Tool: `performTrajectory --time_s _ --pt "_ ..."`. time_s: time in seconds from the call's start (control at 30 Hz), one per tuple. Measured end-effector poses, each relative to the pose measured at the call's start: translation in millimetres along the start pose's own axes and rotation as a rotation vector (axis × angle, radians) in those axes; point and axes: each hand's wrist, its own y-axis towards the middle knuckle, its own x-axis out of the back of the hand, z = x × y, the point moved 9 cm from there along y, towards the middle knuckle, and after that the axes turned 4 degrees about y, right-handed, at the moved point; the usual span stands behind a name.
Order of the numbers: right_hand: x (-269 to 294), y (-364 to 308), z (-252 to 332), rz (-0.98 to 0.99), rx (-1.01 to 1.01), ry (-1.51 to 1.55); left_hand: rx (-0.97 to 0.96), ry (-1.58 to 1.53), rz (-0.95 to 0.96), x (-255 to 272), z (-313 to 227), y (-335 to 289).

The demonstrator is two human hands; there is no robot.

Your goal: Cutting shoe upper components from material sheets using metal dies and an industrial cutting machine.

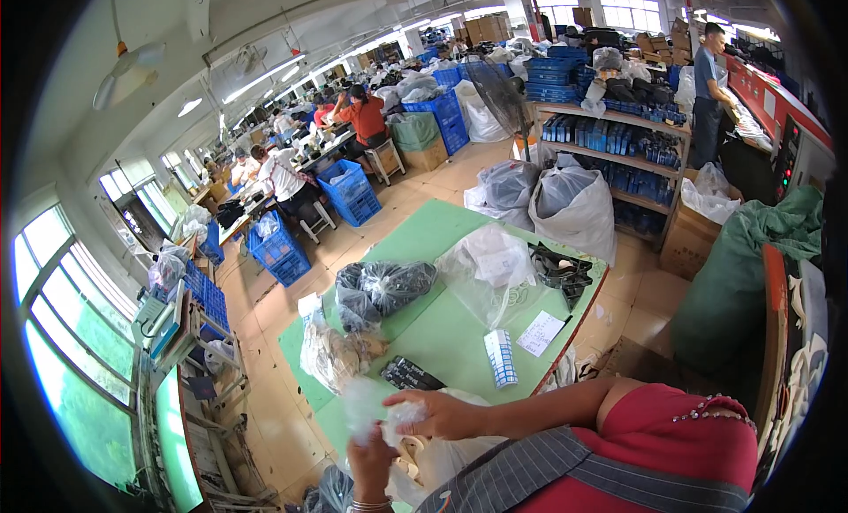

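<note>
At the near edge of the green-topped table (415,323), my left hand (371,460) is closed on a crumpled see-through plastic bag (360,405). My right hand (442,414) comes across from the right and pinches another part of the same plastic. Just beyond them lies a small black packet (413,373) with pale print. A see-through bag of beige pieces (331,350) rests to the left, partly behind the held plastic. Below my hands, more beige pieces (411,456) show in and around a whitish bag.
On the table are bagged dark items (384,290), a large see-through bag (490,275), black straps (561,273), a written paper sheet (540,333) and a blue-and-white packet (501,358). Beyond stand full white sacks (574,204) and a loaded shelf (609,151). A green sack (742,283) is at right.
</note>
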Motion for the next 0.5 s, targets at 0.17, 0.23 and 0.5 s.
performTrajectory --time_s 0.17,0.23,0.5 --pt "-23 -2 3 0.222 0.233 -0.449 -0.248 0.619 0.543 -59 -7 -13" --pt "-53 -14 20 0.365 0.408 -0.711 -0.716 0.903 0.480 -92 -31 -39" --pt "25 -7 13 0.176 -0.051 -1.286 0.530 0.049 0.294 -63 47 -22"
